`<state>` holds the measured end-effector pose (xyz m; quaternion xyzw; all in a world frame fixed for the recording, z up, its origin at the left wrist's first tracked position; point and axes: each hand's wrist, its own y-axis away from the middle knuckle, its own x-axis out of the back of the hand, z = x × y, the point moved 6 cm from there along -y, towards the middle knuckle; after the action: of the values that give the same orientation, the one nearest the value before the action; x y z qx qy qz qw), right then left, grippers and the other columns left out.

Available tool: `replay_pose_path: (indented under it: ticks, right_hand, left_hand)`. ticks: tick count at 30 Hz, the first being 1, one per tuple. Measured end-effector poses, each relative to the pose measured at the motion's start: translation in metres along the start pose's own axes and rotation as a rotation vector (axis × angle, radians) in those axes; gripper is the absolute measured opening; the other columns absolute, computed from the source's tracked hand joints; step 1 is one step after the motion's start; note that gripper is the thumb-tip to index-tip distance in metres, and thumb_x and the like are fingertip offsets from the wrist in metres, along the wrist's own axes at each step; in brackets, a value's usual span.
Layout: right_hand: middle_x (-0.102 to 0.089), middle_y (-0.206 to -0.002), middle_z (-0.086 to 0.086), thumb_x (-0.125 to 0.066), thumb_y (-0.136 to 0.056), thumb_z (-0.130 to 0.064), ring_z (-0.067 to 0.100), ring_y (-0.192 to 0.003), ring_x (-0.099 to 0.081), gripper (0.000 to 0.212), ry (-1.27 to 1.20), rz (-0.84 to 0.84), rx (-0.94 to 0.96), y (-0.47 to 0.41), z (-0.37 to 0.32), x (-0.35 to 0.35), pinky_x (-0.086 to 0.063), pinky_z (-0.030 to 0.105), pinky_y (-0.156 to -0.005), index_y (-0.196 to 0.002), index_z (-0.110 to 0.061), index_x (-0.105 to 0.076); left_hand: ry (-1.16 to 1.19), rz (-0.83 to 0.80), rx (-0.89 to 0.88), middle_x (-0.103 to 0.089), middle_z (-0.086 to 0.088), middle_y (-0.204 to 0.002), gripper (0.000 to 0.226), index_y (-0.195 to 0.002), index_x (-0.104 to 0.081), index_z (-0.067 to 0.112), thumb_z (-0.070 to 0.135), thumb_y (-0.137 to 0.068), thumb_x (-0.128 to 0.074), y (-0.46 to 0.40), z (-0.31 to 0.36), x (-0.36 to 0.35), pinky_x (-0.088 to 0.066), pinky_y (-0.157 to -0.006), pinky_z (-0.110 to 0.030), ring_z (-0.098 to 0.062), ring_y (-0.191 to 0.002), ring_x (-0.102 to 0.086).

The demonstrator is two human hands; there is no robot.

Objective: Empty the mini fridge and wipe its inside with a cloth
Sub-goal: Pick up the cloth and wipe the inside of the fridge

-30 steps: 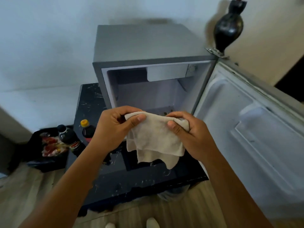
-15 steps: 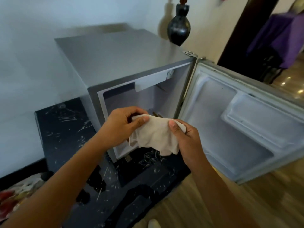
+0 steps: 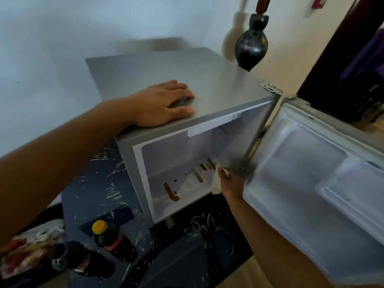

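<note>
We find the cloth hard to make out: only a pale, blurred scrap of it shows at the lower right corner of the mini fridge opening, most of it hidden behind the right hand. That hand is smeared by motion and seen from the back, so its fingers are mostly out of sight; it is closed around the cloth just inside the cabinet, at about 4 o'clock of the opening.

The fridge stands on a dark, scuffed base with its door swung wide to 3 o'clock; the door's far edge is cut off by the frame. The cabinet is grey outside and white within, with no food or bottles inside. Brown, rust-coloured marks run in a broken line across its floor. The upper back of the interior is lost in shadow.

The left hand lies flat and relaxed on the fridge top, palm down, fingers spread and holding nothing.

At 7 o'clock from the fridge, two dark bottles stand on the base, one with a yellow cap. Beyond them, at the frame's edge, lies a colourful bundle we cannot identify. At 1 o'clock a dark rounded object hangs against the wall.
</note>
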<state>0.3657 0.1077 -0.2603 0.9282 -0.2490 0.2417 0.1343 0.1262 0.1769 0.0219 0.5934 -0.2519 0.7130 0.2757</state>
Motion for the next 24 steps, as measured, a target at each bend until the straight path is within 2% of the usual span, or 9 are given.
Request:
replay_pose_path:
  ticks: [4,7,10,12,13,16,19,22,24]
  right_hand:
    - [-0.075,-0.112,0.017,-0.058,-0.1,-0.041,0.037,-0.105,-0.069,0.038,0.106,-0.033,0.031,-0.019,0.011,-0.059,-0.053,0.04,-0.087,-0.114,-0.01,-0.074]
    - [-0.075,-0.114,0.011,-0.057,-0.098,-0.047,0.032,-0.107,-0.069,0.041,0.135,-0.126,0.064,-0.014,0.021,-0.103,-0.055,0.04,-0.091,-0.111,-0.012,-0.075]
    - [-0.078,-0.094,0.007,-0.052,-0.097,-0.043,0.03,-0.092,-0.07,0.04,0.399,-0.186,0.302,0.007,0.016,-0.135,-0.054,0.042,-0.086,-0.088,-0.014,-0.079]
    - [-0.076,-0.087,0.008,-0.059,-0.092,-0.031,0.033,-0.084,-0.069,0.025,0.579,-0.232,0.403,0.016,0.02,-0.151,-0.055,0.046,-0.078,-0.083,-0.016,-0.078]
    - [-0.075,-0.089,0.008,-0.057,-0.088,-0.029,0.034,-0.085,-0.069,0.025,0.627,-0.236,0.433,0.014,0.025,-0.156,-0.055,0.046,-0.078,-0.081,-0.016,-0.078]
    - [-0.072,-0.116,0.019,-0.043,-0.085,-0.043,0.042,-0.112,-0.064,0.051,0.752,-0.227,0.365,-0.001,0.049,-0.159,-0.048,0.052,-0.098,-0.102,-0.009,-0.077]
    - [-0.059,-0.136,0.03,-0.037,-0.09,-0.048,0.051,-0.13,-0.052,0.067,0.837,-0.247,0.369,-0.006,0.063,-0.169,-0.028,0.06,-0.112,-0.13,-0.002,-0.064]
    - [-0.048,-0.145,0.036,-0.035,-0.09,-0.047,0.055,-0.136,-0.042,0.07,0.828,-0.23,0.357,-0.022,0.067,-0.168,-0.024,0.064,-0.115,-0.138,0.001,-0.055]
    - [-0.046,-0.144,0.039,-0.036,-0.09,-0.045,0.059,-0.132,-0.043,0.07,0.805,-0.178,0.318,-0.045,0.074,-0.157,-0.026,0.066,-0.114,-0.138,0.003,-0.054]
  left_hand:
    - [-0.041,-0.01,-0.001,-0.018,0.007,-0.165,0.073,-0.154,-0.022,0.039,0.073,-0.089,-0.021,-0.004,-0.004,-0.005,-0.012,-0.124,-0.043,-0.014,-0.153,-0.013]
    - [-0.047,-0.012,-0.001,-0.017,0.009,-0.166,0.071,-0.154,-0.02,0.041,0.073,-0.09,-0.02,-0.002,-0.003,-0.004,-0.012,-0.124,-0.044,-0.013,-0.153,-0.013]
    - [-0.043,-0.019,0.006,-0.016,0.011,-0.166,0.071,-0.154,-0.019,0.041,0.071,-0.09,-0.02,-0.001,-0.002,-0.004,-0.01,-0.124,-0.042,-0.012,-0.153,-0.011]
    - [-0.044,-0.018,0.008,-0.015,0.011,-0.166,0.07,-0.154,-0.019,0.041,0.07,-0.09,-0.02,-0.001,-0.001,-0.004,-0.009,-0.124,-0.039,-0.011,-0.153,-0.01]
    - [-0.045,-0.016,0.012,-0.015,0.011,-0.166,0.07,-0.154,-0.018,0.042,0.071,-0.091,-0.02,-0.001,-0.002,-0.004,-0.009,-0.124,-0.039,-0.011,-0.153,-0.01]
    - [-0.047,-0.006,0.017,-0.017,0.011,-0.165,0.07,-0.153,-0.019,0.043,0.073,-0.09,-0.019,-0.001,-0.001,-0.004,-0.012,-0.124,-0.042,-0.012,-0.153,-0.013]
    - [-0.032,-0.005,0.029,-0.019,0.011,-0.164,0.07,-0.152,-0.02,0.043,0.073,-0.089,-0.019,-0.001,0.0,-0.005,-0.014,-0.123,-0.044,-0.013,-0.152,-0.015]
    - [-0.033,-0.001,0.034,-0.018,0.012,-0.165,0.069,-0.153,-0.02,0.043,0.072,-0.09,-0.019,0.0,-0.001,-0.003,-0.014,-0.124,-0.044,-0.012,-0.153,-0.013]
    - [-0.033,-0.002,0.04,-0.018,0.012,-0.165,0.069,-0.153,-0.02,0.043,0.072,-0.09,-0.019,0.0,-0.001,-0.004,-0.014,-0.124,-0.044,-0.012,-0.153,-0.013]
